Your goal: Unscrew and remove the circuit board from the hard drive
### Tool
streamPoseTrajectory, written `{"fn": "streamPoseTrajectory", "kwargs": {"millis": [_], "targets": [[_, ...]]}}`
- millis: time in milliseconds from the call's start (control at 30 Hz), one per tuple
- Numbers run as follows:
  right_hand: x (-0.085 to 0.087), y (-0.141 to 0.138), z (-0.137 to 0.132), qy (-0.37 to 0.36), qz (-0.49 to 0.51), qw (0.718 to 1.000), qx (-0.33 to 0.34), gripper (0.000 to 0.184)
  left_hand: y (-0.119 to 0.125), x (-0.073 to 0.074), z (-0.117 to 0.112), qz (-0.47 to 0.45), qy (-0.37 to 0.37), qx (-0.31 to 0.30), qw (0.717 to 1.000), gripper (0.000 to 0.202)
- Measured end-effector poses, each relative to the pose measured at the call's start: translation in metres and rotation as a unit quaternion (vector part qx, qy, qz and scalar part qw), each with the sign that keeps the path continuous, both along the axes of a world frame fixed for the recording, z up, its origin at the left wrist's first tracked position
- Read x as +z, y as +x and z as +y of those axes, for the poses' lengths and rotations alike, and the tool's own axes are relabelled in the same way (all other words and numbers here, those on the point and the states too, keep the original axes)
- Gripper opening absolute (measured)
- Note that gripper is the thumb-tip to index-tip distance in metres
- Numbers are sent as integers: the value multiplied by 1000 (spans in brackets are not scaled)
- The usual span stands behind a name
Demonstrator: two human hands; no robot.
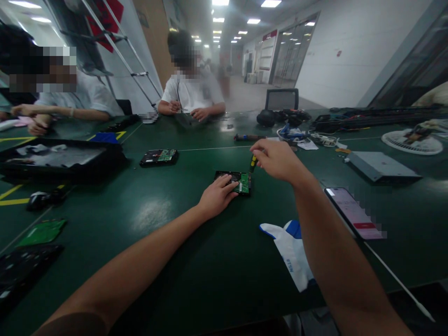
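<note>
Right hand (276, 159) has its fingers wrapped round a yellow-and-black screwdriver (253, 162), while the left hand (216, 196) lies open across what looks like a hard drive (220, 174), sitting mid-table, a bit right of centre. Biggest thing first: the green table (189, 266) carries a pile of parts, with a big black tray (117, 156) at far left and a grey metal box (385, 164) over to the right. Next size down, a second drive (159, 157) sits left and farther off, its green board facing up, nobody touching it. Near left there's a loose green board (41, 232), so at least one is separate, though I can't tell from what. Back under the hands, the drive's green circuit board (244, 179) is still on, so I'd call this one unfinished. Screwdriver's at the board's right end; too small to tell whether any screws are out.
</note>
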State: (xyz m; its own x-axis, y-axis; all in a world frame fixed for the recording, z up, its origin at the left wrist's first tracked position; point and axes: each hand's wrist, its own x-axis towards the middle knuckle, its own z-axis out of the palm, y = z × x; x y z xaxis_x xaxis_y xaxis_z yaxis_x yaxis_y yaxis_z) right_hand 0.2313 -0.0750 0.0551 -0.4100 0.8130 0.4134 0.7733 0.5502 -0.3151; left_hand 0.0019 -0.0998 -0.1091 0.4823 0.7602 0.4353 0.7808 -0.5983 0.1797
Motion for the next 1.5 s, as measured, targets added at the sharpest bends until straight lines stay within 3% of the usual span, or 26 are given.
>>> {"fn": "streamPoseTrajectory", "kwargs": {"millis": [167,433,767,1067,1267,1500], "targets": [[2,7,1,-6,-1,1000,26,21,0,-2,1,10,-3,-2,1000,46],[5,9,4,-39,25,999,3,14,0,-3,2,9,-2,-7,1000,44],[4,12,7,-97,53,993,36,23,0,-2,1,7,-6,-7,1000,45],[12,3,0,-40,-6,999,-6,16,5,3,-2,34,-13,3,999,45],[5,-1,8,-44,44,997,52,18,11,4,-5,32,-13,15,999,47],[1,2,11,-93,71,991,61,26,7,4,-7,24,-12,6,1000,46]]}}
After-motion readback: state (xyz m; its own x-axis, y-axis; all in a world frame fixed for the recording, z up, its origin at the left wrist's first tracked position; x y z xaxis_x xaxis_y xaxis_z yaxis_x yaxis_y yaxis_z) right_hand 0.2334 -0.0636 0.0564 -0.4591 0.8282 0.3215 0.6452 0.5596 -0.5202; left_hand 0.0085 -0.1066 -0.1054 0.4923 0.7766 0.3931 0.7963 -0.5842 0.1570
